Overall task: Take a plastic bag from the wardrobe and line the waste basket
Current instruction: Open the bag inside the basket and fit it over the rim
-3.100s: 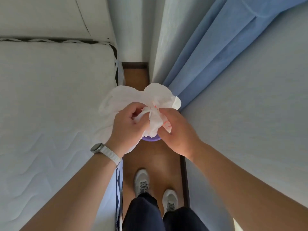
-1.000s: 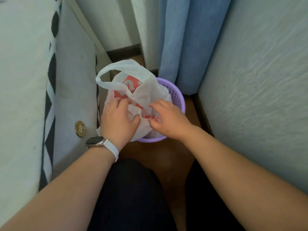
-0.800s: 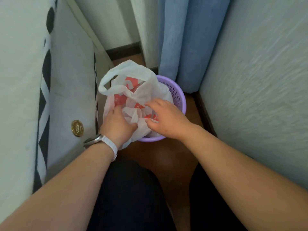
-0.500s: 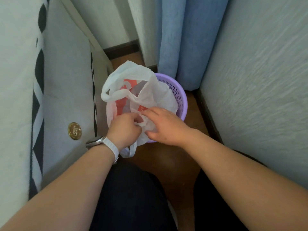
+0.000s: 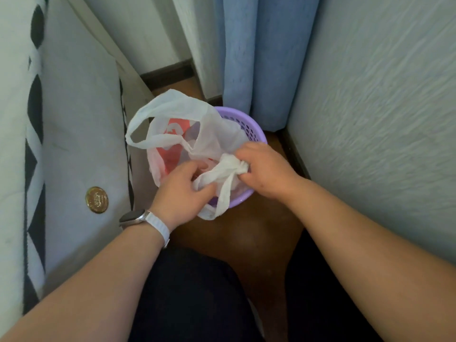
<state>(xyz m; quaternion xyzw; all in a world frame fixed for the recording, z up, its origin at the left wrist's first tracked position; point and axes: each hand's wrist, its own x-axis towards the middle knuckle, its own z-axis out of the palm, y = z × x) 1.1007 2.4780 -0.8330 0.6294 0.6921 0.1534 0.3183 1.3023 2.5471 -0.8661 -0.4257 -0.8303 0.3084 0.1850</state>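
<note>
The hands have parted! Half a second ago they met at the near edge of the plastic bag [image 5: 214,137]. Now the right hand [image 5: 267,172] has drawn a bunched wad of the near handle [image 5: 223,172] off to the right, its fingers clenched round it. The left hand [image 5: 181,191] pinches the other end of that twisted strip between thumb and curled fingers. The strip is stretched between them, and its loop dangles over the near rim of the purple waste basket [image 5: 257,134].

The bag itself sits crumpled in the basket's mouth, with red print showing inside. The far handle [image 5: 158,112] stands up in an open loop at the far left, well above the rim. The basket stands on the brown floor [image 5: 246,233], tucked between the mattress [image 5: 74,119] on the left and the blue curtain [image 5: 246,58] beyond.

What it means: the pressing-down looks finished, and the work has turned to the rim, probably spreading or hooking the near handle over the edge. The far right rim shows bare plastic, so the lining is not yet done.
</note>
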